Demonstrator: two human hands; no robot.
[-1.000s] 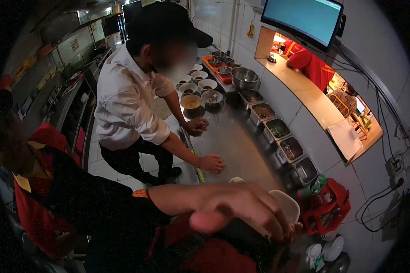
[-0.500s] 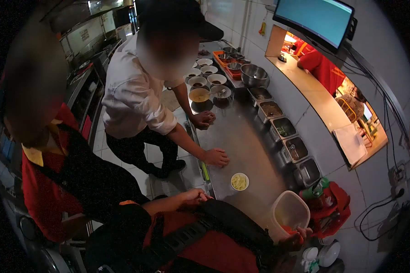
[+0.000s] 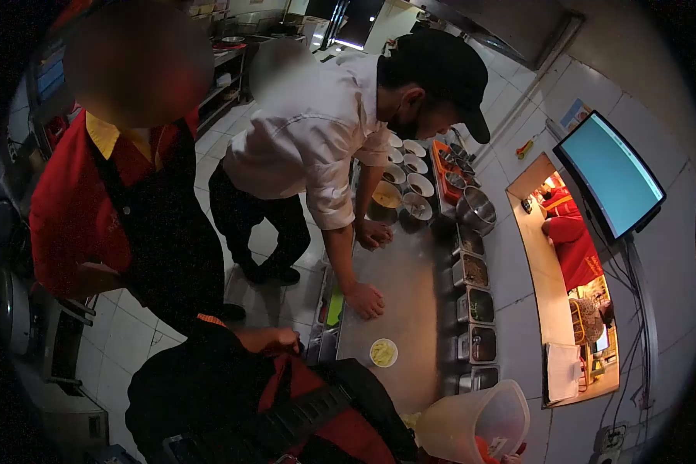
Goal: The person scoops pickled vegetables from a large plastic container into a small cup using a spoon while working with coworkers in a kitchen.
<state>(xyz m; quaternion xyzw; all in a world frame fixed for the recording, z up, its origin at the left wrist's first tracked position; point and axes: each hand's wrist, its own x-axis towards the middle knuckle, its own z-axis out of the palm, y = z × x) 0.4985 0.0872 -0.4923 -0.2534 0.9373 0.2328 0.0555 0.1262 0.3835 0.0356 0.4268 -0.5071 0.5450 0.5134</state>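
Observation:
My left hand (image 3: 284, 340) is in front of my body, its fingers curled against the red cloth of my clothing; what they hold, if anything, is hidden. At the lower right, my right hand (image 3: 516, 455) shows only in part, with its fingers at the rim of a translucent plastic container (image 3: 448, 425). Something orange-red (image 3: 485, 448) is inside that container. A small white bowl (image 3: 383, 353) of pale yellow-green pieces sits on the steel counter (image 3: 410, 309), beyond my hands. More pale pieces (image 3: 410, 421) show beside the container.
A person in white (image 3: 309, 139) leans with both hands on the counter; another in red and black (image 3: 155, 209) stands at left. Metal pans (image 3: 472, 307) line the wall. White bowls (image 3: 419, 184) and an orange tray (image 3: 443, 162) stand farther back, near a hatch (image 3: 530, 286) and screen (image 3: 611, 174).
My view has turned toward the left and up. My left hand has drawn back toward my body. The person in white has leaned farther over the counter.

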